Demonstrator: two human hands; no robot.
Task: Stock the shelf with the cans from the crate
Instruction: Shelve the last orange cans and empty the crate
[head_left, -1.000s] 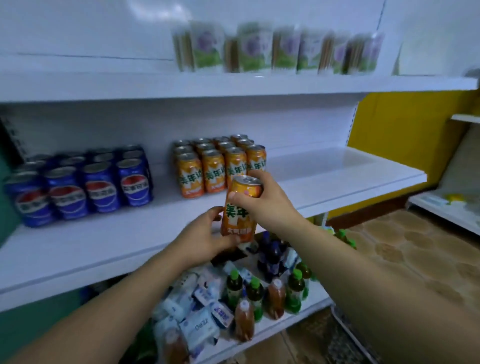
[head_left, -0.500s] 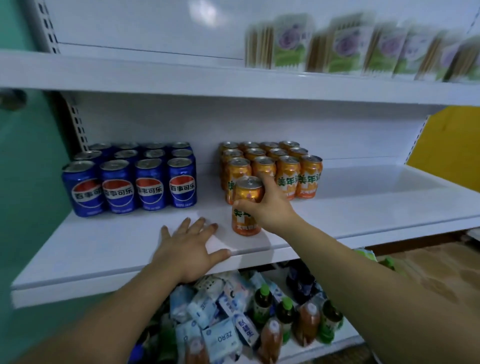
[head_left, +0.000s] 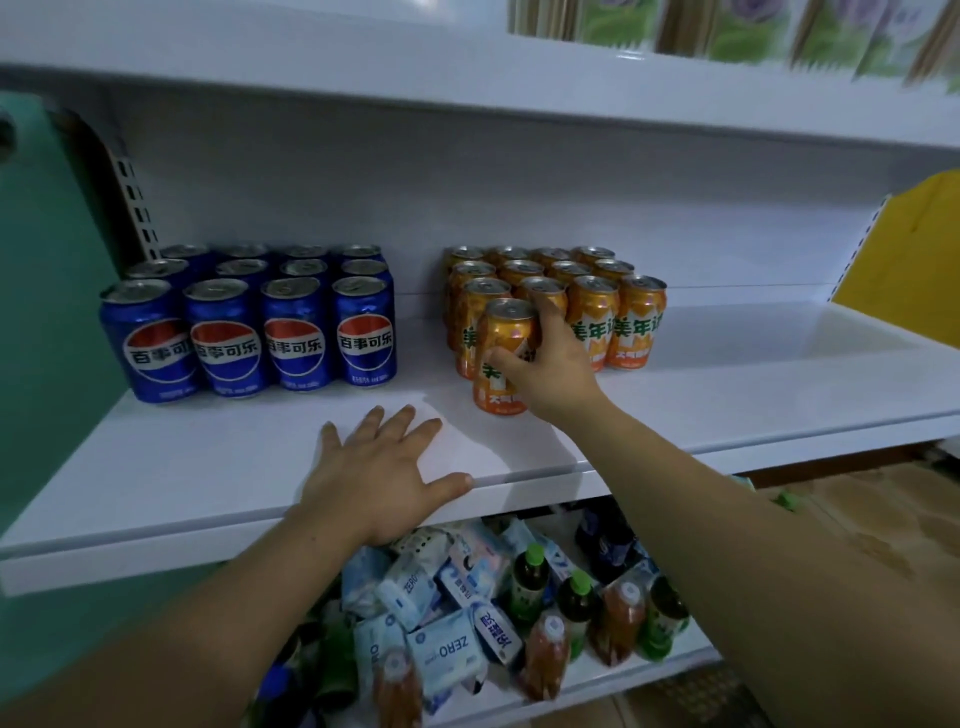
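Standing upright, orange can (head_left: 501, 364), silver lid

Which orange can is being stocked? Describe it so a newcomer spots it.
On the middle white shelf, find the block of orange cans right of the blue cans. The target can stands alone before that block's front row, gripped by the right hand.
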